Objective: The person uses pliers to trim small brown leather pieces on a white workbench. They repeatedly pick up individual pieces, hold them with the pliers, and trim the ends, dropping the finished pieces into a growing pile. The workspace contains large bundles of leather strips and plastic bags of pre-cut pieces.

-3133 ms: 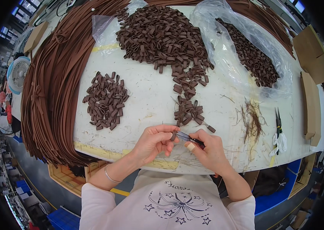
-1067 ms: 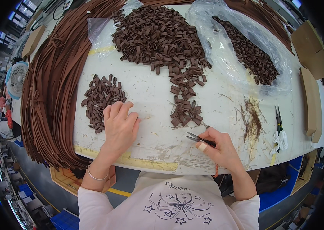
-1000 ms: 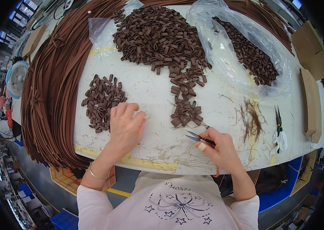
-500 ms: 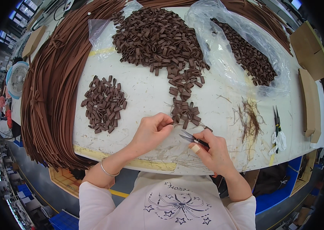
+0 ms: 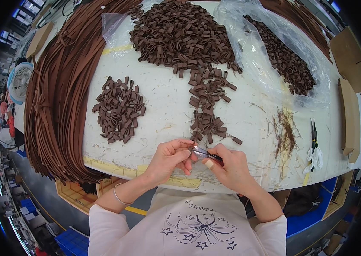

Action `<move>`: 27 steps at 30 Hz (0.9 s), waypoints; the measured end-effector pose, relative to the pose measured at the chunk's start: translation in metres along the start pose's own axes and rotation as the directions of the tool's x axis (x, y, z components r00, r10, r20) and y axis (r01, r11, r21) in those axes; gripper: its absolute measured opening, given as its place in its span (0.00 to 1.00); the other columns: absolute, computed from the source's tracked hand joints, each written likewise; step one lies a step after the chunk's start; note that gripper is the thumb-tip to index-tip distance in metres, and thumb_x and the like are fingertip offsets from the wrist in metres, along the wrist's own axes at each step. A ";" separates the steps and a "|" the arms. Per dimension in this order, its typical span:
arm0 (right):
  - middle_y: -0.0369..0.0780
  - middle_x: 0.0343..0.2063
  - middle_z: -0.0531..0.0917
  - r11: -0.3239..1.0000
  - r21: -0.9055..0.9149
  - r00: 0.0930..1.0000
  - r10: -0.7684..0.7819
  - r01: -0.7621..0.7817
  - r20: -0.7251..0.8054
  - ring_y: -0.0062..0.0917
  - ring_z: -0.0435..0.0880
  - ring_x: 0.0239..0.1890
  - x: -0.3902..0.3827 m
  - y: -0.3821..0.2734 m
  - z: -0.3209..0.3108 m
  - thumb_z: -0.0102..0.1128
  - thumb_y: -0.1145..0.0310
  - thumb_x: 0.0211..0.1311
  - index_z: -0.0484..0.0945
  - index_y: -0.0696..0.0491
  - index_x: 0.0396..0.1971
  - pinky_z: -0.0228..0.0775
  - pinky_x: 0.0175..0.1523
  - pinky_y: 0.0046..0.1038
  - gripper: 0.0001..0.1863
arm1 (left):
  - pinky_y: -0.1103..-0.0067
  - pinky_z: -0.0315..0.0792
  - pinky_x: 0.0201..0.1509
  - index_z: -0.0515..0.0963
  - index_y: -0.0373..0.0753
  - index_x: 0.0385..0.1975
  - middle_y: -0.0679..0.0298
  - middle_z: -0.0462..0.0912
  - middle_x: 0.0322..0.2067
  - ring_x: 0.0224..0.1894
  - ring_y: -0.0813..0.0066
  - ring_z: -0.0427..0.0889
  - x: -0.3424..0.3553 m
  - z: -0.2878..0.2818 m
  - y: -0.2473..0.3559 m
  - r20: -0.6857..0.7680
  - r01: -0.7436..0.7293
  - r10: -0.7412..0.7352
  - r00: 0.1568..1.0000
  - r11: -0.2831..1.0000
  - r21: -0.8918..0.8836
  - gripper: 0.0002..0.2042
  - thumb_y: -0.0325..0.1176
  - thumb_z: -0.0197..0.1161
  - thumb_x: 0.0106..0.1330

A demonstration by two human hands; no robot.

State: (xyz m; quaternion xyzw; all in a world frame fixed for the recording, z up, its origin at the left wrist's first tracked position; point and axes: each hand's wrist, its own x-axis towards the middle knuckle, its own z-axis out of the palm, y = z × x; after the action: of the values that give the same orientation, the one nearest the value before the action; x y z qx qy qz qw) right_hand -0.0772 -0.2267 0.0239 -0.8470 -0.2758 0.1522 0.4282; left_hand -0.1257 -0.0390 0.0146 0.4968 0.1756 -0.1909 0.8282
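My left hand point(image 5: 170, 160) is closed in a pinch on a small brown loop, mostly hidden by the fingers, with thin thread showing at its end. My right hand point(image 5: 233, 170), with a beige bandage round one finger, grips small black-handled scissors point(image 5: 201, 151). Their blades point left and reach the left fingertips. Just beyond the hands lies a cluster of brown strap loops point(image 5: 208, 123), trailing down from a large heap of the same loops point(image 5: 180, 36). A smaller separate pile of loops point(image 5: 120, 111) sits to the left.
Long brown strips point(image 5: 56, 106) cover the table's left side. A clear plastic bag point(image 5: 253, 64) holding loops lies at the far right. Loose thread scraps point(image 5: 285, 132) and dark-bladed scissors with white wrapping point(image 5: 314, 145) rest nearer. Cardboard point(image 5: 349, 115) stands at the right edge.
The scissor blades have moved left and now meet the left fingertips. My left hand has come slightly nearer to me, its other fingers uncurled below the pinch.
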 end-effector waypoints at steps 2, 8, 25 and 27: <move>0.40 0.13 0.74 1.000 -0.017 1.000 -0.017 0.017 0.000 0.26 0.72 0.12 0.001 -0.002 0.000 0.62 0.67 0.49 0.71 0.56 0.28 0.61 0.18 0.23 0.11 | 0.82 0.74 0.23 0.70 0.30 0.43 0.57 0.77 0.28 0.23 0.80 0.76 0.000 0.000 -0.001 -0.003 -0.003 0.003 1.000 1.000 0.015 0.12 0.24 0.48 0.61; 0.38 0.13 0.76 0.988 -0.124 0.994 -0.100 0.095 -0.039 0.28 0.74 0.13 0.001 -0.003 0.003 0.58 0.66 0.51 0.70 0.54 0.27 0.61 0.16 0.27 0.09 | 0.83 0.74 0.22 0.70 0.30 0.44 0.58 0.77 0.27 0.21 0.80 0.75 0.000 0.001 0.000 -0.008 0.016 -0.016 1.000 1.000 0.020 0.12 0.24 0.48 0.61; 0.38 0.13 0.75 0.988 -0.112 0.989 -0.116 0.105 -0.091 0.26 0.73 0.11 -0.001 -0.004 0.001 0.60 0.67 0.49 0.70 0.55 0.27 0.60 0.15 0.25 0.10 | 0.82 0.73 0.22 0.71 0.28 0.42 0.58 0.78 0.26 0.21 0.80 0.75 -0.001 0.002 0.007 -0.028 -0.001 0.002 1.000 0.999 0.052 0.12 0.23 0.48 0.60; 0.38 0.13 0.75 0.992 -0.083 0.994 -0.096 0.091 -0.054 0.26 0.73 0.11 -0.002 -0.001 -0.001 0.60 0.67 0.49 0.70 0.54 0.27 0.60 0.15 0.25 0.10 | 0.83 0.73 0.22 0.71 0.28 0.42 0.57 0.78 0.26 0.21 0.80 0.75 -0.001 0.002 0.005 -0.032 0.001 0.001 0.999 0.997 0.072 0.12 0.23 0.48 0.60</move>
State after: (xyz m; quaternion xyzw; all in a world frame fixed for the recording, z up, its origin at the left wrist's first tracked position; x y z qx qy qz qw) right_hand -0.0788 -0.2279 0.0248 -0.8537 -0.3087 0.0963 0.4082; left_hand -0.1234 -0.0387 0.0202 0.5293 0.1820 -0.1891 0.8068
